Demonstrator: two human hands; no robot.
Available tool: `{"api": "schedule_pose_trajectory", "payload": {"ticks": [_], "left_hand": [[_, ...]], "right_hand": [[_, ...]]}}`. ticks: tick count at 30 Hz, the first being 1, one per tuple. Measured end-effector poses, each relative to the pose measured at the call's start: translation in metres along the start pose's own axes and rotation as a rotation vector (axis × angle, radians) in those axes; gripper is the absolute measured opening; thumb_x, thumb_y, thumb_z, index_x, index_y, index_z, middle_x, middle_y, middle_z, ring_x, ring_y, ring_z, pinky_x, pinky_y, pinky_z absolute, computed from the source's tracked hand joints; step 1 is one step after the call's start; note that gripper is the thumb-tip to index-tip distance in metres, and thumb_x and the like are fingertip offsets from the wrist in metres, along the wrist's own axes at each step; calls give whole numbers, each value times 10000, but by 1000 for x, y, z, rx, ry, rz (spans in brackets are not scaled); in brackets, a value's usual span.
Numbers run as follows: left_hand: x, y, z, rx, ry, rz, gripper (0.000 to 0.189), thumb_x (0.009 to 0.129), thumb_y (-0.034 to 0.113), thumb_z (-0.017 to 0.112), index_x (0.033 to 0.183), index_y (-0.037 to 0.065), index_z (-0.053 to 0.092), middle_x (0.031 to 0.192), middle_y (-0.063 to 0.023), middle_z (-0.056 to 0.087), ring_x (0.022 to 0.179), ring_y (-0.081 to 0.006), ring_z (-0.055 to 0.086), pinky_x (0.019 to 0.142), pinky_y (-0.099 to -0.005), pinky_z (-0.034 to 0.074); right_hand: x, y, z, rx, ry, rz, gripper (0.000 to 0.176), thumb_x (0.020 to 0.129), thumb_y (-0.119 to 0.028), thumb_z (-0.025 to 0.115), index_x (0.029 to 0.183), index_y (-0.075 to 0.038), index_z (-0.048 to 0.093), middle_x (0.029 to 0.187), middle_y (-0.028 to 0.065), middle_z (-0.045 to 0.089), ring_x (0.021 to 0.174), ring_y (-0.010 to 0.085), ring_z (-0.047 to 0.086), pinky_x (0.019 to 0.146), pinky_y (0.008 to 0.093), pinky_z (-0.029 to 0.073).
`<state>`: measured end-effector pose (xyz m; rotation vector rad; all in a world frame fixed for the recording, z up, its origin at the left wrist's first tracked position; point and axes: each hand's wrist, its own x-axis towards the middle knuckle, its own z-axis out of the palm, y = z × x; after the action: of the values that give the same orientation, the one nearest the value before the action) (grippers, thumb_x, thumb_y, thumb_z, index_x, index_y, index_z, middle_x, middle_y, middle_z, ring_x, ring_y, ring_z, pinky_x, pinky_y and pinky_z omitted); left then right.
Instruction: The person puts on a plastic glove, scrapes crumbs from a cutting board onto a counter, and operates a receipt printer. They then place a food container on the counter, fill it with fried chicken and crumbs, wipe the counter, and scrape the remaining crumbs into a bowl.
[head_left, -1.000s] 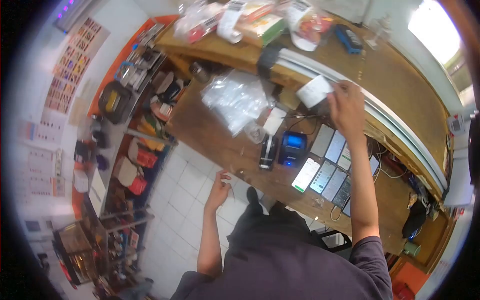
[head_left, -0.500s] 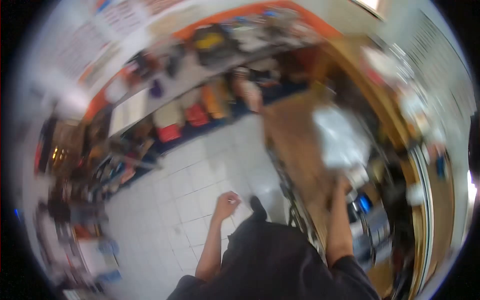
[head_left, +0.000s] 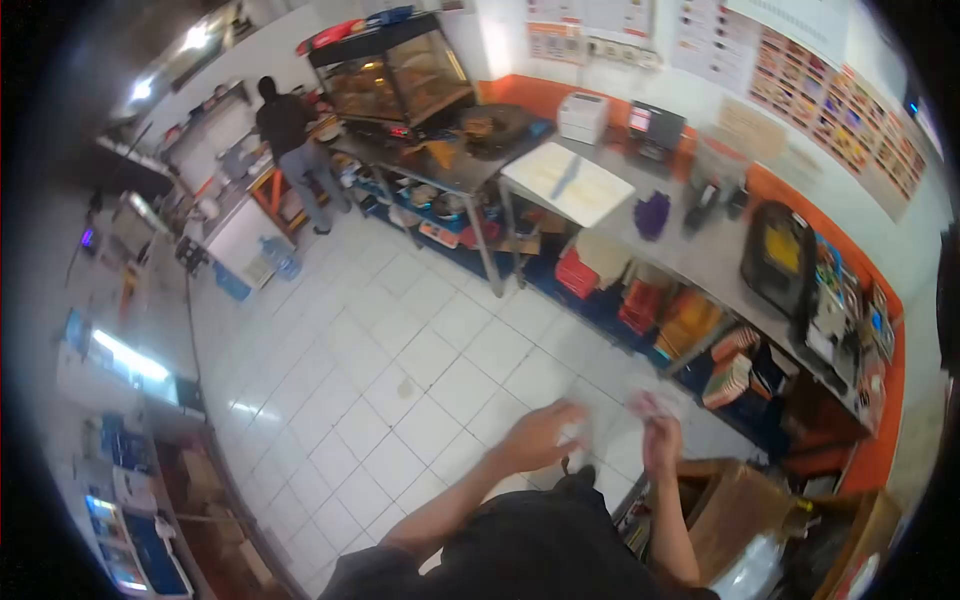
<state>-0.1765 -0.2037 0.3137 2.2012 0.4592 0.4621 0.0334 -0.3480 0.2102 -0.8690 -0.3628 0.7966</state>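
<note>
Head: pinkish item (head_left: 654, 405) in right grip (head_left: 661, 443)

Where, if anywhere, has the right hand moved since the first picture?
Yes: from above the wooden table, the right hand has moved out over the tiled floor beside it.
</note>
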Motion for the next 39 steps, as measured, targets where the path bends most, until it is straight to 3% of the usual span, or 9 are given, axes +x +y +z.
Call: {"api": "schedule_pose_trajectory", "payload": {"ticks": [1,4,7,13,25,26,28,37,39], "left_hand": [[19,11,-5,128,16,29,234,852,132,618,1068,54,577,1058,-107,600,936,-317,608,819,-373,477],[67,-17,-13,334,265,38,256,822,157,666,1050,68,591,961,-96,607,840,-310,608,751,-384,479],[99,-41,-50,378,438,25,214,812,138,669,1004,77,597,884,-85,614,750,-287,608,680,-385,471],[144,-86,-125,507,726,-258,121,795,85,682,893,71,613,858,-75,611,671,-284,600,585,-384,468],[157,-172,-216,712,809,-406,162,770,24,675,928,55,692,832,-43,595,606,-219,591,556,-341,464],[160,-179,-227,621,813,-391,144,775,15,673,915,42,692,825,-50,605,627,-230,604,569,-343,481],[165,-208,-248,516,848,-399,133,776,12,676,905,37,692,827,-57,608,638,-239,609,577,-343,489],[189,-309,-407,245,754,-224,121,788,18,679,906,40,698,813,-91,606,675,-265,617,599,-346,498],[198,-337,-434,151,716,-233,115,795,19,674,904,41,698,806,-99,602,668,-257,607,588,-332,489]], "right_hand": [[25,6,30,-7,-217,7,391,853,-74,471,1198,106,505,1281,191,549,1181,350,519,1036,441,390],[80,27,100,300,-293,165,385,833,22,391,1191,115,499,1205,202,564,1160,314,536,1020,405,413],[130,28,164,268,-293,200,333,858,3,407,1148,97,540,1139,172,598,1108,263,560,966,373,437],[235,108,239,343,-559,290,242,898,15,504,1130,55,559,1095,145,620,1048,220,592,908,323,473],[335,160,406,609,-737,1296,472,995,-362,388,1328,-34,454,1301,126,547,1213,290,513,1071,432,381],[343,176,414,597,-735,1308,472,995,-362,388,1328,-34,454,1301,126,547,1213,290,513,1071,432,381],[364,215,437,319,-872,988,501,997,-384,381,1364,-47,434,1373,114,496,1254,270,483,1075,436,369],[462,321,568,436,-832,1109,525,997,-357,361,1441,-79,330,1484,97,365,1359,256,351,1105,369,283],[482,332,595,-84,-985,696,517,1000,-319,432,1418,-30,337,1454,83,376,1309,226,401,1098,364,314]]}}
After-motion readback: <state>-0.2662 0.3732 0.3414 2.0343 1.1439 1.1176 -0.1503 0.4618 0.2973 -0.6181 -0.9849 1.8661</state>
